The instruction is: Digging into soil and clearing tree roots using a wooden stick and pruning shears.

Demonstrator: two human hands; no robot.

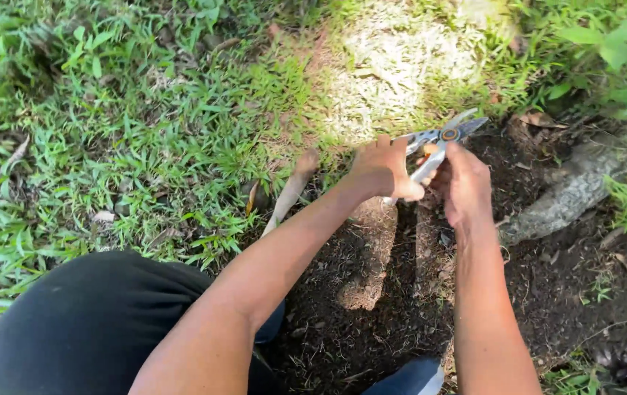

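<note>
Left hand (380,168) and right hand (464,183), fingers clenched, together gripped pruning shears (439,143) over dark soil (372,307) beside grass (145,132).

Silver-bladed shears (441,139) with an orange pivot and pale handles; green grass (130,139); dark brown soil (576,292); black trousers (87,322).

The pruning shears' (441,143) handles are mostly hidden inside the left hand (383,170) and right hand (463,183); whatever the blades grip cannot be made out.
</note>
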